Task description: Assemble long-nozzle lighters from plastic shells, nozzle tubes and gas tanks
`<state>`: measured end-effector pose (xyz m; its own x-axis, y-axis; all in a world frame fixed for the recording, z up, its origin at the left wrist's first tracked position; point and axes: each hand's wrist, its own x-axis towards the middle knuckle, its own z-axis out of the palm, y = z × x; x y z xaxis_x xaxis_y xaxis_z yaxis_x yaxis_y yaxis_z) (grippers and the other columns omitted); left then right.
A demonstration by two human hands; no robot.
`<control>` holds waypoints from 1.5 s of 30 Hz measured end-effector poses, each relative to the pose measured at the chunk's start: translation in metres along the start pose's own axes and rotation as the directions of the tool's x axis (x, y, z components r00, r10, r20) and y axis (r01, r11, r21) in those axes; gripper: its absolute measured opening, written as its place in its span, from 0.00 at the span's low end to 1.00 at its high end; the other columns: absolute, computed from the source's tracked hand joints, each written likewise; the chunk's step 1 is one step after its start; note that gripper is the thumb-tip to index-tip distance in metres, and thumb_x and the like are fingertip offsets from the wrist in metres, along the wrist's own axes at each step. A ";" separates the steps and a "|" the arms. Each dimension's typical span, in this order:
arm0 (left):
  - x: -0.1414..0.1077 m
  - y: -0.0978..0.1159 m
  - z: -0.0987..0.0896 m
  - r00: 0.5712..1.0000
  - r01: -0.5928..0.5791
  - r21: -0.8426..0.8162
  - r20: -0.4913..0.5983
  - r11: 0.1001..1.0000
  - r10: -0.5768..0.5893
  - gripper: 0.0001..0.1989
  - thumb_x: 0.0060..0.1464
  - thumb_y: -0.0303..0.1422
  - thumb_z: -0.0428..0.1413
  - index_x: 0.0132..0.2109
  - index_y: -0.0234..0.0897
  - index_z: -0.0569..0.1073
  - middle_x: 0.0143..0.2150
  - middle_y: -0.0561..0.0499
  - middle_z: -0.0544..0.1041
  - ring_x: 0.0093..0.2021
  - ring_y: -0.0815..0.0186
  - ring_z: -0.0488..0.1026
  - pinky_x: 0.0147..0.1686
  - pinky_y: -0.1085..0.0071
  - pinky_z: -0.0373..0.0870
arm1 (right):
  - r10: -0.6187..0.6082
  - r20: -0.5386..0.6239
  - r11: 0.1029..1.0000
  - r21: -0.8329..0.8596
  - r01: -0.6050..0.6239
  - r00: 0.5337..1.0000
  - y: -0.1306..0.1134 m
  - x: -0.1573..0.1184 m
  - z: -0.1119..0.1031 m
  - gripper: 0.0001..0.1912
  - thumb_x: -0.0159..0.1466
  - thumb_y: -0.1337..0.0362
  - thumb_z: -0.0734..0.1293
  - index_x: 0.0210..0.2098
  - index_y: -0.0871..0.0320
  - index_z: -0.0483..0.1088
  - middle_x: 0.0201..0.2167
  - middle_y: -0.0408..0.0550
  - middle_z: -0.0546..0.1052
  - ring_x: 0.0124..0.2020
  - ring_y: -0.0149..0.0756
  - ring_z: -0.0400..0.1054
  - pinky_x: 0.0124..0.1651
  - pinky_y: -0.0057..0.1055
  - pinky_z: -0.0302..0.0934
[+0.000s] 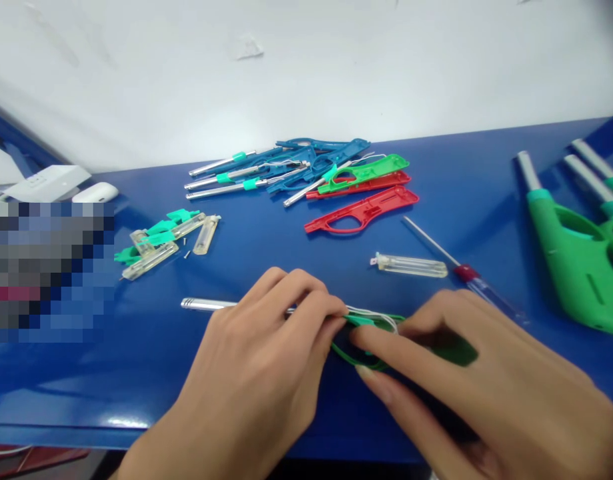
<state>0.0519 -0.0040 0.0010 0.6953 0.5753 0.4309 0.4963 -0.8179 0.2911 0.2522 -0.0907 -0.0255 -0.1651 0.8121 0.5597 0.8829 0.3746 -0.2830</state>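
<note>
Near the front of the blue table, a green gas-lighter shell half (pixel 342 353) lies between my hands, partly covered by them. Its metal barrel (pixel 206 304) sticks out to the left, and white wires (pixel 386 316) loop along the top edge. My left hand (pixel 266 347) is closed over the barrel end, its thumb and index finger pinching near a teal trigger piece (pixel 360 321). From the right, my right hand (pixel 486 380) grips the shell's handle end, fingers at the trigger opening. Just beyond lies a clear fuel tank (pixel 411 265), beside a screwdriver (pixel 466 272).
Blue shell halves with metal barrels (pixel 221 193), a green shell half (pixel 371 173) and red shell halves (pixel 361 210) are piled at the back. Clear tanks (pixel 206 235) and teal triggers (pixel 161 230) lie left. Assembled green lighters (pixel 576 267) stand right. A white case (pixel 95 193) sits far left.
</note>
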 end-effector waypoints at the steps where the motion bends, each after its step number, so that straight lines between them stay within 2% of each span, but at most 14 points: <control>1: -0.001 0.000 0.000 1.000 -0.003 -0.001 -0.008 1.000 0.003 0.07 0.72 0.24 0.54 0.46 0.38 0.75 0.43 0.53 0.76 0.42 0.64 0.71 0.38 0.65 0.69 | 0.015 0.016 1.000 0.000 -0.015 1.000 0.000 0.000 0.000 0.10 0.75 0.60 0.65 0.54 0.48 0.74 0.37 0.43 0.71 0.31 0.30 0.65 0.28 0.30 0.58; 5: -0.001 0.001 -0.001 1.000 -0.009 -0.026 -0.006 1.000 0.009 0.07 0.71 0.23 0.54 0.47 0.37 0.76 0.44 0.52 0.76 0.43 0.64 0.71 0.40 0.65 0.70 | 0.042 0.074 0.999 0.008 -0.043 0.996 0.000 -0.003 0.001 0.12 0.75 0.62 0.64 0.55 0.48 0.74 0.37 0.44 0.70 0.31 0.30 0.66 0.27 0.29 0.58; 9: 0.001 -0.001 0.000 0.999 -0.033 -0.018 -0.023 0.999 0.033 0.06 0.72 0.23 0.55 0.47 0.37 0.75 0.44 0.52 0.77 0.42 0.66 0.71 0.40 0.66 0.70 | 0.004 0.036 1.000 -0.016 -0.004 0.999 0.001 -0.004 -0.003 0.18 0.73 0.68 0.64 0.60 0.46 0.73 0.39 0.44 0.73 0.34 0.31 0.70 0.29 0.29 0.63; 12: 0.000 -0.004 0.001 0.998 -0.055 -0.008 -0.020 0.998 0.054 0.07 0.71 0.22 0.56 0.47 0.38 0.75 0.45 0.54 0.77 0.42 0.67 0.71 0.39 0.68 0.69 | -0.022 0.027 1.000 0.009 0.022 0.999 0.006 -0.008 -0.009 0.22 0.75 0.67 0.62 0.66 0.46 0.69 0.44 0.41 0.76 0.41 0.27 0.74 0.41 0.24 0.68; 14: -0.002 -0.006 0.001 0.998 -0.064 -0.015 -0.006 0.998 0.064 0.07 0.70 0.22 0.57 0.49 0.39 0.75 0.46 0.54 0.77 0.43 0.68 0.72 0.39 0.68 0.69 | -0.012 0.030 1.000 0.023 0.011 0.999 0.013 -0.015 -0.014 0.20 0.76 0.65 0.62 0.66 0.48 0.69 0.50 0.40 0.77 0.48 0.25 0.74 0.52 0.21 0.66; 17: -0.002 -0.008 -0.003 0.996 -0.071 0.003 0.050 0.997 0.070 0.08 0.71 0.23 0.58 0.51 0.41 0.75 0.48 0.55 0.77 0.44 0.67 0.73 0.37 0.68 0.68 | -0.012 -0.014 1.000 -0.025 0.011 1.000 0.024 -0.031 -0.017 0.19 0.76 0.64 0.64 0.64 0.50 0.71 0.54 0.40 0.79 0.54 0.30 0.72 0.63 0.26 0.61; 19: 0.000 -0.007 -0.007 0.992 -0.088 0.043 0.098 0.995 0.083 0.07 0.72 0.26 0.56 0.51 0.42 0.76 0.48 0.54 0.77 0.42 0.66 0.73 0.32 0.67 0.66 | -0.028 0.015 0.999 -0.031 0.029 0.999 0.029 -0.040 -0.017 0.18 0.76 0.64 0.65 0.64 0.48 0.72 0.53 0.39 0.80 0.56 0.33 0.72 0.66 0.31 0.59; 22: 0.010 -0.003 -0.013 0.978 -0.160 0.121 0.154 0.980 0.141 0.14 0.74 0.26 0.49 0.44 0.40 0.80 0.43 0.52 0.79 0.36 0.63 0.74 0.23 0.65 0.59 | 0.001 0.031 1.000 -0.020 0.000 1.000 0.031 -0.045 -0.015 0.16 0.78 0.61 0.62 0.62 0.43 0.73 0.54 0.36 0.80 0.56 0.35 0.72 0.66 0.34 0.60; 25: 0.021 -0.001 -0.018 0.953 -0.274 0.192 0.186 0.942 0.240 0.23 0.72 0.22 0.43 0.38 0.39 0.81 0.36 0.49 0.79 0.29 0.61 0.72 0.19 0.63 0.52 | 0.068 0.014 0.998 -0.007 -0.068 0.998 0.027 -0.041 -0.014 0.14 0.79 0.60 0.60 0.56 0.41 0.75 0.52 0.35 0.80 0.52 0.32 0.74 0.62 0.31 0.64; 30: 0.027 -0.008 -0.017 0.908 -0.398 0.204 0.227 0.894 0.353 0.21 0.71 0.21 0.45 0.37 0.37 0.80 0.35 0.50 0.79 0.26 0.64 0.69 0.19 0.63 0.52 | 0.105 0.005 0.993 0.049 -0.106 0.994 0.019 -0.032 -0.016 0.15 0.79 0.62 0.59 0.52 0.42 0.77 0.48 0.35 0.82 0.51 0.31 0.75 0.60 0.30 0.66; 33: 0.025 -0.015 -0.012 0.906 -0.409 0.207 0.211 0.888 0.368 0.18 0.71 0.21 0.46 0.37 0.38 0.78 0.36 0.51 0.78 0.28 0.64 0.69 0.20 0.64 0.54 | 0.156 0.013 0.984 0.089 -0.157 0.988 0.020 -0.032 -0.018 0.11 0.76 0.65 0.64 0.51 0.44 0.75 0.46 0.34 0.81 0.49 0.28 0.75 0.57 0.25 0.66; 36: 0.024 -0.017 -0.007 0.913 -0.403 0.217 0.171 0.889 0.372 0.16 0.71 0.23 0.49 0.36 0.39 0.76 0.38 0.51 0.78 0.30 0.64 0.68 0.22 0.65 0.55 | 0.127 0.021 0.988 0.091 -0.128 0.992 0.024 -0.033 -0.020 0.12 0.77 0.65 0.62 0.53 0.44 0.75 0.48 0.34 0.80 0.52 0.26 0.73 0.60 0.24 0.64; 41: 0.024 -0.014 -0.003 0.919 -0.391 0.209 0.132 0.896 0.371 0.19 0.72 0.23 0.47 0.35 0.40 0.76 0.36 0.53 0.77 0.30 0.67 0.69 0.22 0.67 0.56 | 0.127 0.036 0.987 0.098 -0.130 0.991 0.026 -0.032 -0.020 0.12 0.78 0.65 0.60 0.51 0.44 0.75 0.49 0.34 0.78 0.52 0.24 0.72 0.60 0.22 0.62; 45: 0.021 -0.014 0.000 0.947 -0.316 0.183 0.117 0.931 0.299 0.16 0.71 0.24 0.49 0.36 0.41 0.76 0.39 0.57 0.78 0.29 0.72 0.70 0.22 0.72 0.57 | 0.128 0.011 0.987 0.098 -0.128 0.992 0.023 -0.029 -0.019 0.11 0.78 0.65 0.61 0.49 0.45 0.75 0.47 0.34 0.79 0.50 0.24 0.73 0.58 0.22 0.62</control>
<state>0.0593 0.0195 0.0063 0.8678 0.3018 0.3948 0.3371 -0.9412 -0.0215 0.2852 -0.1137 -0.0335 -0.0559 0.8580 0.5105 0.8497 0.3094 -0.4269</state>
